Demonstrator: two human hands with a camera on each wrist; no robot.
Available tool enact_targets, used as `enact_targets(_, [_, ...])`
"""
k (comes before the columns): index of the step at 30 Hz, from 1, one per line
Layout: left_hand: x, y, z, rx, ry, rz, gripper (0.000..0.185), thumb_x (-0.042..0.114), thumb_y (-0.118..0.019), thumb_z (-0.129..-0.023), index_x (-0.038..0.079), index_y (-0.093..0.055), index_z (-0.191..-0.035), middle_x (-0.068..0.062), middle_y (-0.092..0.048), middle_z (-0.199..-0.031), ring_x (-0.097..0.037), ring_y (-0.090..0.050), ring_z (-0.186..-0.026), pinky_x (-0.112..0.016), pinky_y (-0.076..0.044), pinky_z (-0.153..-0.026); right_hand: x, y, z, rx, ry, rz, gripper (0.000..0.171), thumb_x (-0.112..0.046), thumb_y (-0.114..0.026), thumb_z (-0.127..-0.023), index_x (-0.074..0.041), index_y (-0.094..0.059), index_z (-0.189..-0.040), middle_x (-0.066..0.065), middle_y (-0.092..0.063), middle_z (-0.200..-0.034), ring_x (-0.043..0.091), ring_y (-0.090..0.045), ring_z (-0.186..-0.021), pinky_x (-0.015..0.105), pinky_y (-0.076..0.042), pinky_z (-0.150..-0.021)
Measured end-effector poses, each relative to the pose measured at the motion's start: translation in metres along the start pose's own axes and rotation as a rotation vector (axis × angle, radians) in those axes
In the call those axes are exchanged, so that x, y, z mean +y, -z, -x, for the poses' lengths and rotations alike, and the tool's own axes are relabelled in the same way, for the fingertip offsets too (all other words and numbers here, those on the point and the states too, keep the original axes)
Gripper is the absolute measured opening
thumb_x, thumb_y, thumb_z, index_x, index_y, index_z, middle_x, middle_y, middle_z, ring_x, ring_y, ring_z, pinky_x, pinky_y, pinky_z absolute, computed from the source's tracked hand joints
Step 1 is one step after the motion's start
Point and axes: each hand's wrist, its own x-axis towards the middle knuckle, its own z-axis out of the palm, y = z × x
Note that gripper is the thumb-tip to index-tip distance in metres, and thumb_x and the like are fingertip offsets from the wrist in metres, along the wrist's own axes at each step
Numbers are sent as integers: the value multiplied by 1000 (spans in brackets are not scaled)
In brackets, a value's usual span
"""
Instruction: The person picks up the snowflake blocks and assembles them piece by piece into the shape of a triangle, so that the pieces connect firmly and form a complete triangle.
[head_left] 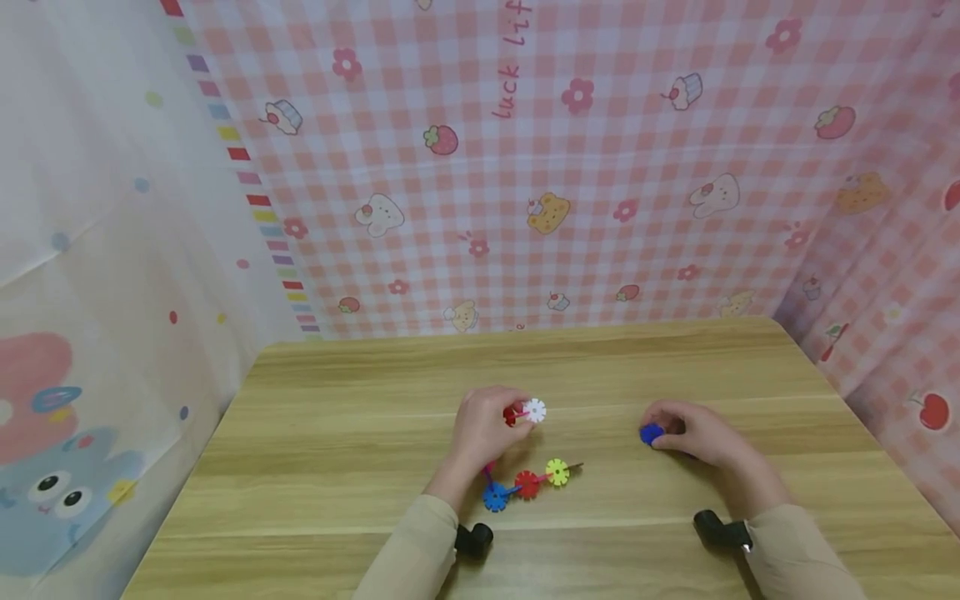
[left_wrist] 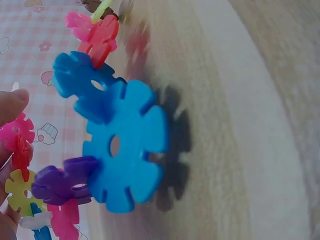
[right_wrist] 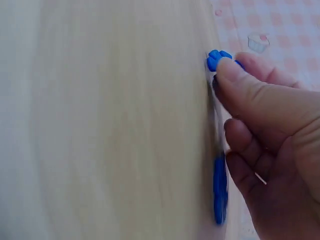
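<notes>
My left hand (head_left: 483,429) pinches one end of a chain of interlocked notched plastic discs, beside a red disc (head_left: 510,415) and a white disc (head_left: 535,410). Lower on the chain, a light blue disc (head_left: 495,497), another red disc (head_left: 527,484) and a yellow disc (head_left: 557,472) sit by the table surface. The left wrist view shows a purple disc (left_wrist: 57,185) joined to a large blue disc (left_wrist: 140,185), with pink ones around. Apart to the right, my right hand (head_left: 701,429) pinches a dark blue notched disc (head_left: 651,434) between thumb and finger.
Wood-grain table (head_left: 322,467) under both hands. Below the right hand, a blue piece (right_wrist: 220,190) shows edge-on near the tabletop; its kind is unclear. A pink checked cloth (head_left: 480,175) hangs behind the table, and a pale printed cloth (head_left: 97,250) on the left.
</notes>
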Motion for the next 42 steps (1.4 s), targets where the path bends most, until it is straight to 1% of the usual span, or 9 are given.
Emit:
enact_targets(3, [-1, -1, 0, 5, -5, -3, 30, 22, -85, -77, 13, -77, -104, -1, -74, -104, -17, -68, -97, -38, -46, -89, -8, -5, -7, 11, -18, -33, 20, -9, -75, -87, -12, -68, -106, -4, -64, -89, 10, -58, -82, 28, -48, -71])
enact_targets(8, [-3, -3, 0, 13, -15, -4, 30, 22, -86, -77, 12, -77, -104, -1, -74, -104, -17, -68, -97, -38, -47, -89, -24, -18, -22, 49, -26, -117, 17, -7, -72, -90, -10, -68, -106, -2, -66, -88, 13, -58, -80, 28, -49, -67])
enact_targets(13, [-4, -4, 0, 19, -25, -3, 29, 22, -86, -77, 12, -77, -103, -1, -74, -104, -17, -68, -97, -38, -47, -89, -44, -32, -37, 118, -1, -150, 18, -7, -72, -90, -7, -68, -108, -2, -69, -89, 15, -62, -83, 28, -51, -73])
enact_targets(17, [-3, -3, 0, 4, -21, -13, 30, 22, -85, -77, 12, -77, -104, 0, -74, -104, -17, -68, -98, -38, -46, -90, -58, -42, -48, 181, 20, -172, 17, -5, -71, -90, -4, -68, -106, 1, -70, -88, 16, -63, -82, 28, -52, -71])
enact_targets(21, [-2, -3, -1, -21, -6, -23, 32, 25, -85, -78, 14, -76, -107, 0, -74, -106, -17, -67, -100, -38, -45, -92, -68, -54, -57, 222, 0, -191, 13, -4, -72, -89, -5, -69, -102, 1, -70, -88, 16, -63, -81, 28, -52, -72])
enact_targets(25, [-2, -3, -1, -25, 0, -24, 32, 26, -85, -79, 14, -76, -107, 1, -74, -107, -18, -66, -101, -38, -45, -93, -75, -65, -63, 246, 1, -239, 12, -3, -72, -89, -6, -70, -100, 1, -70, -90, 18, -65, -84, 29, -54, -77])
enact_targets(31, [-3, -4, -1, -13, -11, -25, 32, 26, -85, -78, 14, -77, -107, 1, -74, -104, -17, -67, -98, -36, -45, -89, -81, -76, -69, 276, 16, -300, 10, -3, -71, -90, -7, -71, -99, 2, -71, -92, 18, -66, -86, 28, -55, -80])
enact_targets(35, [-3, -4, -1, -17, -17, -28, 31, 25, -85, -79, 14, -77, -106, 1, -74, -103, -16, -67, -96, -36, -45, -88, -85, -78, -70, 293, -2, -308, 8, -3, -72, -89, -7, -73, -96, 2, -71, -91, 17, -66, -85, 27, -55, -79])
enact_targets(42, [-1, -5, -2, -37, -79, 15, 29, 18, -83, -81, 9, -76, -107, -2, -74, -101, -19, -66, -94, -37, -50, -90, -89, -78, -71, 350, -5, -298, 5, 1, -75, -85, -4, -74, -87, 6, -71, -86, 16, -65, -80, 24, -54, -72])
